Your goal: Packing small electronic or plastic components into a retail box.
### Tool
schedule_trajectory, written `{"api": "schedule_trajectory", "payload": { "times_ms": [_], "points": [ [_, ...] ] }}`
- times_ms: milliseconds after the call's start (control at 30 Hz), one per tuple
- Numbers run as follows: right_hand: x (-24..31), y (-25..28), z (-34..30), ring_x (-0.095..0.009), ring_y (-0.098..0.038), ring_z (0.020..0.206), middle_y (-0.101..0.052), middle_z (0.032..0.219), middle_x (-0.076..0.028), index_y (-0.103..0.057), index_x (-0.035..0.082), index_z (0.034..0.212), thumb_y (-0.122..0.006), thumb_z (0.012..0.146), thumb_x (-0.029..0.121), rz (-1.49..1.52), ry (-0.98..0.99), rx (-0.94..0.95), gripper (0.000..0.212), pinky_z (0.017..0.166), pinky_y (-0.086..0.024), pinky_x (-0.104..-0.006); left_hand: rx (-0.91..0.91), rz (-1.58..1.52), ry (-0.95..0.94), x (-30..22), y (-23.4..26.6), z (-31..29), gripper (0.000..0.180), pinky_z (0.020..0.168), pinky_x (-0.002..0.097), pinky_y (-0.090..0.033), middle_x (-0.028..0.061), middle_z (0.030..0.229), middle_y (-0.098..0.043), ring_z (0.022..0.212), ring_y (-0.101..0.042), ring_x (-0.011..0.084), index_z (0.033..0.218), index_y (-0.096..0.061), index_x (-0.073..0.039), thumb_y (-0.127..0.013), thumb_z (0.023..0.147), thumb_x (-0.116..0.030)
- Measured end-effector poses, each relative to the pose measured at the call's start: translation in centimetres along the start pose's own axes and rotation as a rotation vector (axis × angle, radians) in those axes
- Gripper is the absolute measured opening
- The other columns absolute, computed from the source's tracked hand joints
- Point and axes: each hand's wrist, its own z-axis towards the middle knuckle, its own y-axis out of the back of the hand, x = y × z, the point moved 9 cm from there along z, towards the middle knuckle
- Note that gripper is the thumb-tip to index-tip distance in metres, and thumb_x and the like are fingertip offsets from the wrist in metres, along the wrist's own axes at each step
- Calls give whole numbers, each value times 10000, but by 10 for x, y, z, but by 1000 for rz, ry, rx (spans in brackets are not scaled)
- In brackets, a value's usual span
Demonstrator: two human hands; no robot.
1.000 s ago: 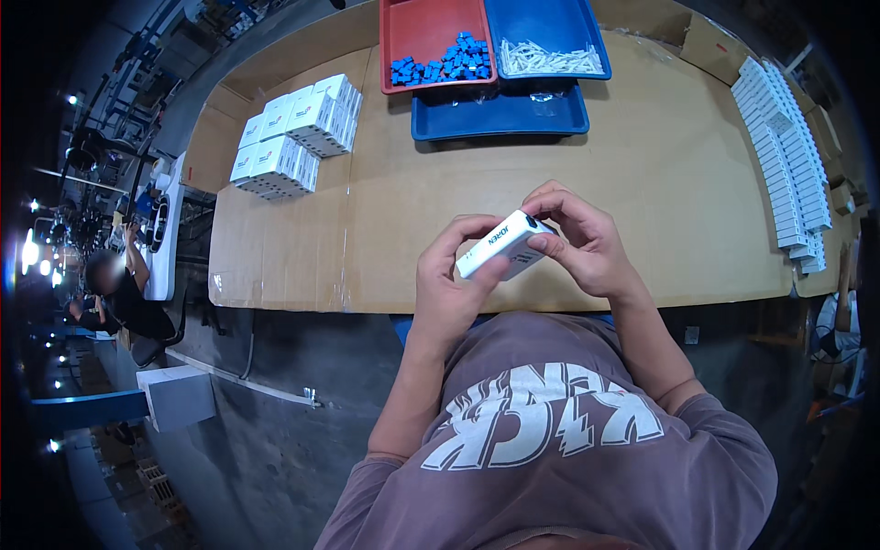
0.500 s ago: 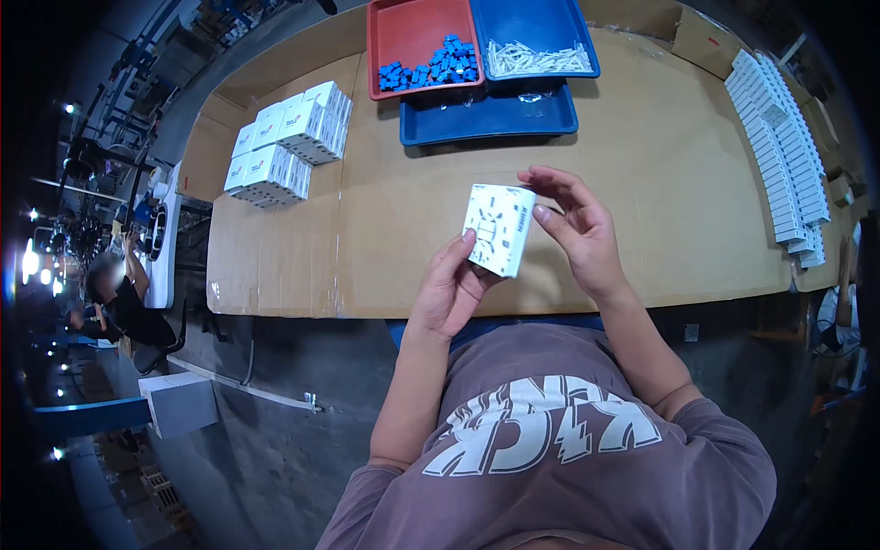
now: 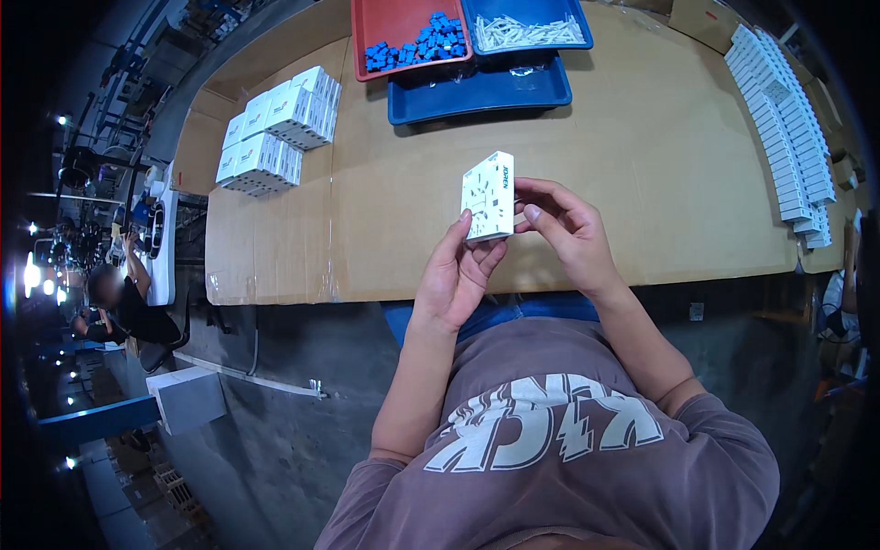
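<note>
A small white box [image 3: 489,197] with dark printed markings is held up over the near part of the table, tilted, one narrow side facing right. My left hand [image 3: 458,270] grips its lower end, thumb on the printed face and fingers underneath. At the box's right edge is my right hand [image 3: 570,234], its fingers curled against the side and its thumb bent in close to them. Part of those fingertips is hidden behind the box.
Stacked white boxes [image 3: 266,137] stand at left, and long rows of white boxes [image 3: 779,128] at right. Ahead are a red tray [image 3: 390,23] of blue pieces, a blue tray [image 3: 525,60] of white sticks and a lower blue tray [image 3: 477,96]. A person [image 3: 137,307] sits far left.
The box has been turned more upright, so another narrow side shows. My right hand has come in from apart to its right edge, fingers curling closer. The view has shifted slightly.
</note>
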Motion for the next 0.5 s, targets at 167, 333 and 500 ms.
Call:
{"api": "schedule_trajectory", "payload": {
  "times_ms": [167, 333, 500],
  "points": [
    [-10, 13, -14, -177, -624, 1243, -645, 1359, -104, -570, -13, 1428, -583, 1042, 39, -9, 5, -56, 390, 1016, -521, -311, -111, 387, -270, -5, -18, -15, 347, 979, 356, -605, 144, 1258, -686, 1117, -712, 218, 1378, -494, 12, -559, 1084, -161],
    [-4, 1, -37, -267, -480, 1430, -465, 1551, -187, -328, 14, 1595, -805, 905, 142, -180, 5, -72, 848, 1155, -439, -451, -167, 717, -599, -5, -19, -40, 430, 1058, 325, -493, 173, 1433, -577, 1227, -595, 164, 1397, -460, 18, -617, 999, 51],
    [-12, -18, -63, -330, -384, 1502, -343, 1632, -241, -145, 46, 1655, -900, 784, 146, -112, 147, -26, 1157, 1213, -361, -511, 109, 862, -668, 28, -41, -64, 521, 1056, 310, -523, 144, 1464, -527, 1279, -573, 184, 1459, -441, -40, -617, 983, 75]
  ]
}}
